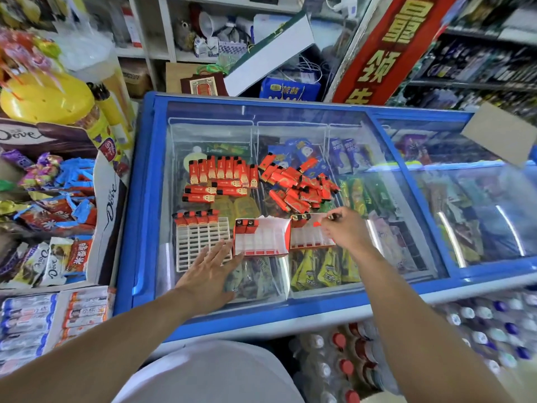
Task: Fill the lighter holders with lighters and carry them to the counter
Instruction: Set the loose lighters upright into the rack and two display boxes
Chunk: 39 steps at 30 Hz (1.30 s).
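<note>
— Both forearms reach out from me at six o'clock, over the freezer lid [290, 298] that serves as my worktop. What do you want to know?

— What are your hands doing?

— My left hand [207, 273] lies flat with fingers spread on the glass, its fingertips touching the near left corner of the middle holder [261, 238], steadying it, I'd say. My right hand [347, 231] is pinched round a single lighter [334, 217], hovering over the right holder [312, 232] at about one o'clock.

— So which step is this?

— Filling, and early on, by my reckoning. The white grid holder [203, 241] at eleven o'clock has four lighters along its far row, the middle one has two, the right one has two or so at its far left. Most slots are bare.

— Where's the stock?

— Farther off at twelve: a tidy batch of lighters [222, 178] on the left, a loose heap [299, 184] just to its right, both on the glass.

— Next move?

— I judge the lighter needs turning upright and dropping into the next free slot of the right holder, beside those already seated. Then back to the heap. Carrying to the counter is a long way off, and I can't see the counter from here.
</note>
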Each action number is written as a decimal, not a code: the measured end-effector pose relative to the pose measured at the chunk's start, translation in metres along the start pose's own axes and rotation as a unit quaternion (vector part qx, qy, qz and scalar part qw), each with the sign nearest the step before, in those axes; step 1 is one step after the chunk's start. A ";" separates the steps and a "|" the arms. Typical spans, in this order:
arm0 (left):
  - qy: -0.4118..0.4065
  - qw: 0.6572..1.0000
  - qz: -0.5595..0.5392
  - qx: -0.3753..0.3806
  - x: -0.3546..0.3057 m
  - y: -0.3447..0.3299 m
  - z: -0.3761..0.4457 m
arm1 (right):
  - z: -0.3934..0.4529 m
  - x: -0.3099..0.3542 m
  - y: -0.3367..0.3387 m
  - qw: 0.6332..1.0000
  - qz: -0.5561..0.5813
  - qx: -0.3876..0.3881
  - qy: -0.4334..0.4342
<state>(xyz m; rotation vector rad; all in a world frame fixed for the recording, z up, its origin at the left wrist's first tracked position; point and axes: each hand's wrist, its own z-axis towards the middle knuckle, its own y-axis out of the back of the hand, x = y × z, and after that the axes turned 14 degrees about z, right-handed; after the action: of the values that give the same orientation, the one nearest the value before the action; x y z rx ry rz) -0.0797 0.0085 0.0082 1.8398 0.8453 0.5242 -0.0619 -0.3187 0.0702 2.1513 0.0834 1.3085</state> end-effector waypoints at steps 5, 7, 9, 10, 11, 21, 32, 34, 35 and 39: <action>0.008 1.000 0.007 -0.016 -0.002 0.000 0.001 | 0.003 -0.007 -0.011 0.997 -0.064 0.038 0.034; 0.010 1.000 0.006 -0.019 -0.002 0.001 0.000 | 0.003 -0.010 -0.015 0.996 -0.076 0.043 0.036; 0.013 0.999 0.002 -0.031 -0.002 0.001 0.001 | 0.002 -0.013 -0.018 0.995 -0.083 0.046 0.041; 0.015 0.999 0.000 -0.035 -0.002 0.001 0.001 | 0.002 -0.013 -0.019 0.995 -0.083 0.046 0.044; 0.017 0.999 -0.002 -0.038 -0.001 0.001 0.002 | 0.003 -0.014 -0.020 0.994 -0.083 0.046 0.046; 0.019 0.998 0.021 -0.048 0.001 0.001 0.012 | 0.010 -0.017 -0.019 0.997 -0.050 0.050 0.014; 0.030 0.998 0.006 -0.047 0.005 0.003 0.011 | 0.002 -0.018 -0.024 0.993 0.029 -0.084 0.076; 0.028 0.998 0.005 -0.047 0.007 0.003 0.013 | 0.003 -0.014 -0.023 0.989 -0.017 -0.099 0.111; 0.027 0.998 0.010 -0.048 0.008 0.003 0.014 | 0.004 -0.013 -0.023 0.985 -0.044 -0.100 0.133; 0.020 0.994 0.094 -0.051 0.014 0.002 0.015 | 0.008 0.002 -0.031 0.970 -0.095 -0.058 0.218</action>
<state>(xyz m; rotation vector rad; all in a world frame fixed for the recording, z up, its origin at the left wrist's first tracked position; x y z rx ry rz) -0.0596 0.0096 0.0040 1.8291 0.6617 0.7120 -0.0464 -0.2965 0.0531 1.6810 0.3719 1.6046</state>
